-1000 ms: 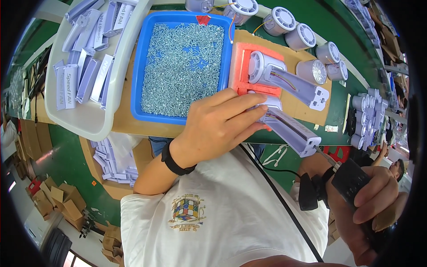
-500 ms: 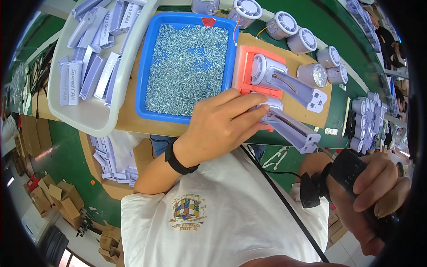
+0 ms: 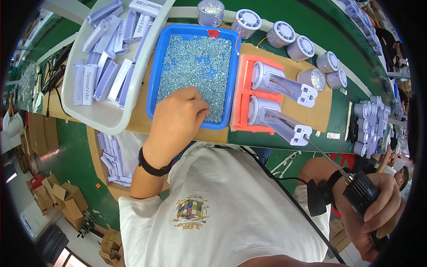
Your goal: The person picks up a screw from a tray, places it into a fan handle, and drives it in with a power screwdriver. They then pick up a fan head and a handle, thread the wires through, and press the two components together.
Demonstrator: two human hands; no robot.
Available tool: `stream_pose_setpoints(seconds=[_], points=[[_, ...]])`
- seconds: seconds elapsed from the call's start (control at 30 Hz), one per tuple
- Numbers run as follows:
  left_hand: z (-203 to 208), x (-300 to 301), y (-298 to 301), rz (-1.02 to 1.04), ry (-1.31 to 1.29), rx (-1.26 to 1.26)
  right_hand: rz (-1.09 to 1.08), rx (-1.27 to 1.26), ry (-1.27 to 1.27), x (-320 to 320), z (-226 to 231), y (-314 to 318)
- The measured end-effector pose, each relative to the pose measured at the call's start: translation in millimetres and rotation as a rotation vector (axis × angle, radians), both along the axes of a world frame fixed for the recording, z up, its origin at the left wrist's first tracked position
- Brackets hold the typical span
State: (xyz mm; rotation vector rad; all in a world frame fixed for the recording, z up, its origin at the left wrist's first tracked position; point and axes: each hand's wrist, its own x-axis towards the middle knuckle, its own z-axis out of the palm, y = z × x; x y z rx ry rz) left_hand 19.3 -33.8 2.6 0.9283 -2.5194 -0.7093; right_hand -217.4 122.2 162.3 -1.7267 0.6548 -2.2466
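Far L: whitish plastic bin (image 3: 121, 116) w/ long lilac plastic shells (image 3: 109, 80) piled inside, some on edge. Under bench edge, cardboard box (image 3: 96, 155) w/ more of same.

Next, L hand (image 3: 178, 116), black wristband (image 3: 151, 166) on, over lower part of blue tray (image 3: 154, 84). Fingers bent, tips drawn together at the loose silver screws (image 3: 191, 58); can't tell if a screw is in the pinch. Screws lie right under/beside fingertips, spread over most of tray floor.

R of tray: red foam jig (image 3: 244, 73) on cardboard sheet (image 3: 324, 100), 2 fan bodies seated, round heads in jig, trough handles sticking out R, wires visible. Upper fan body (image 3: 289, 88) = no hand on it. Lower fan body (image 3: 284, 126) = R of L hand, apart from it. Row of lilac fan heads (image 3: 284, 33) behind on green bench.

Far R: R hand (image 3: 383, 202) wrapped round black elec. screwdriver (image 3: 361, 191); bit points up-L, tip at end plate of lower fan body; contact vs. just in front unclear.

Step, my read: screw pickup, prob. for lower body. Next move calls for one screw pinched singly, brought R to bit/end-plate hole, driver kept aligned.
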Motion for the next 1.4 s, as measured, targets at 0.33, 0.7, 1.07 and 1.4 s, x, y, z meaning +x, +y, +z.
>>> stream_pose_setpoints(seconds=[0.33, 0.7, 1.07, 1.4], points=[[7.2, -3.4, -2.6, 0.055, 0.272, 0.213, 0.068, -0.034, -0.067, -31.4, -6.8, 21.3], [-9.6, -50.7, 29.9, -0.099, 0.778, 0.599, 0.069, -0.003, -0.282, -31.1, -15.3, 27.7], [-7.2, -56.2, 30.8, -0.135, 0.672, 0.306, 0.350, -0.032, -0.147, -36.8, -34.4, -4.8], [-0.6, -59.5, 33.4, -0.181, 0.649, 0.037, 0.310, 0.031, -0.104, -36.8, -28.3, 6.6]])
